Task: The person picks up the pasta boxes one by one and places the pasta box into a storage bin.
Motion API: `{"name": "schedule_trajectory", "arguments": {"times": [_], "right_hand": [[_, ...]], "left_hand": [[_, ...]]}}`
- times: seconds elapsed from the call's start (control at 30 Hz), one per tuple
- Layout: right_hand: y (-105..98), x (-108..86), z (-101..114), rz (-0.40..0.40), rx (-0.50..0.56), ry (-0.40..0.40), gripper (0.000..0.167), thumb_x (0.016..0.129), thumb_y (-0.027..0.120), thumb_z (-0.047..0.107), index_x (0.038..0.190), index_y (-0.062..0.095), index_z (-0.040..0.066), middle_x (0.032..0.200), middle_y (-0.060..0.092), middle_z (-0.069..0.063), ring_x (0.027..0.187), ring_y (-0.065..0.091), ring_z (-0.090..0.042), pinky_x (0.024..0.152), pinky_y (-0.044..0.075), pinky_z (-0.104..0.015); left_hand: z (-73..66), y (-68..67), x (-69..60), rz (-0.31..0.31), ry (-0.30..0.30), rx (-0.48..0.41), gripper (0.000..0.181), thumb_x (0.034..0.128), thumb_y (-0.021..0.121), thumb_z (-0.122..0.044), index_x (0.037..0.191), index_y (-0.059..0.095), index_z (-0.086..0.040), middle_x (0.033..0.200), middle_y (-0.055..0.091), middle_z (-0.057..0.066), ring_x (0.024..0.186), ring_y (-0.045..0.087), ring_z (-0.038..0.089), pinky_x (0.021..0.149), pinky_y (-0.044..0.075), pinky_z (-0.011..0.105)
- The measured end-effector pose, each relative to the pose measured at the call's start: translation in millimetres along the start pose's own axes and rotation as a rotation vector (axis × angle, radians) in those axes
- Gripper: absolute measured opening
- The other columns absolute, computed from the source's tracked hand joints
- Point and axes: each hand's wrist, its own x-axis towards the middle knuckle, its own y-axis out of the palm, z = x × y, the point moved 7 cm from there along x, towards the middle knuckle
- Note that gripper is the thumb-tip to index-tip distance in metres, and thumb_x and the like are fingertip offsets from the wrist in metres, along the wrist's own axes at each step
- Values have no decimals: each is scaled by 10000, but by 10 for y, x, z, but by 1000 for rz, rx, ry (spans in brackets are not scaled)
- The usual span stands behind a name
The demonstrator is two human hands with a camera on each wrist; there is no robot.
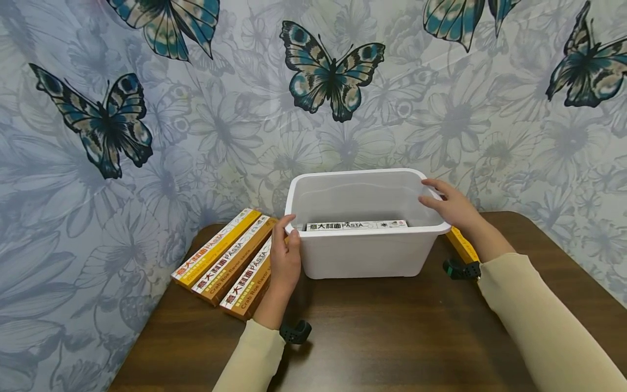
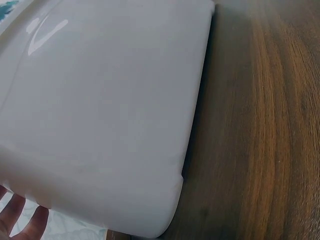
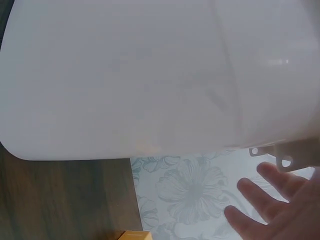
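Observation:
A white plastic bin (image 1: 362, 255) stands upright on the table, its open top facing up. Inside it lies a pasta box (image 1: 356, 225), of which only a white printed side shows over the front rim. My left hand (image 1: 284, 258) grips the bin's left end, thumb at the rim; its fingertips show beside the bin (image 2: 110, 100) in the left wrist view. At the opposite end my right hand (image 1: 455, 209) holds the rim, thumb over the inner side. In the right wrist view, fingers of the right hand (image 3: 275, 210) spread outside the bin (image 3: 120, 80).
Left of the bin lie three pasta boxes, one yellow (image 1: 215, 247), one brown (image 1: 235, 261) and a nearer brown one (image 1: 247, 280) partly behind the left hand. A yellow box (image 1: 462, 245) lies right of the bin, partly covered. Butterfly-patterned wall covering (image 1: 235, 125) rises behind the table (image 1: 372, 337).

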Motion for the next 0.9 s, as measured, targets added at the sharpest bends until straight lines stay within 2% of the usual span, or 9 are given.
{"name": "schedule_trajectory", "arguments": {"times": [0.2, 0.3, 0.4, 0.5, 0.67, 0.77, 0.9], "right_hand": [[-40, -69, -7, -119, 59, -56, 634, 1050, 434, 361, 1582, 245, 76, 1622, 236, -264, 1418, 323, -534, 1071, 369, -665], [-45, -116, -16, -165, 67, -77, 608, 1054, 416, 356, 1568, 278, 62, 1592, 298, -275, 1400, 358, -530, 1059, 381, -666], [-36, -162, -33, -186, 97, -93, 583, 1058, 401, 362, 1547, 323, 54, 1574, 336, -267, 1394, 379, -504, 1075, 374, -655], [13, -219, -74, -159, 152, -83, 581, 1066, 381, 373, 1550, 316, 58, 1601, 294, -246, 1427, 333, -473, 1109, 335, -644], [130, -344, -121, -74, 277, -57, 607, 1079, 333, 376, 1605, 173, 118, 1681, 82, -173, 1508, 163, -443, 1161, 240, -642], [184, -404, -142, -46, 346, -82, 609, 1081, 312, 393, 1619, 120, 183, 1692, 23, -136, 1509, 153, -416, 1156, 240, -621], [252, -465, -210, -12, 451, -118, 605, 1075, 323, 432, 1617, 93, 295, 1697, -26, -87, 1518, 116, -361, 1165, 172, -618]], "left_hand": [[-7, 1, -11, 2, 3, -5, 407, 1015, 426, -341, 1400, 473, -219, 1414, 510, 79, 1297, 499, 284, 1085, 394, 536], [-6, 1, -11, -1, 2, -3, 410, 1012, 431, -349, 1400, 474, -225, 1415, 512, 73, 1291, 501, 266, 1077, 399, 535], [-9, -3, -10, -2, 7, -3, 412, 1012, 429, -347, 1401, 472, -219, 1414, 507, 81, 1294, 499, 299, 1074, 394, 551], [4, 1, -15, 0, 8, -5, 416, 1012, 426, -347, 1402, 472, -211, 1412, 501, 90, 1296, 492, 338, 1074, 386, 574], [15, 13, -16, 3, 5, -8, 423, 1011, 426, -360, 1404, 471, -211, 1411, 501, 92, 1292, 491, 345, 1080, 386, 562], [7, 12, -6, -2, 9, -8, 421, 1010, 426, -353, 1401, 472, -204, 1404, 508, 97, 1278, 497, 348, 1073, 393, 547], [17, 9, 0, -5, 9, -9, 421, 1008, 425, -347, 1400, 473, -199, 1398, 513, 103, 1265, 503, 343, 1063, 399, 550]]}}
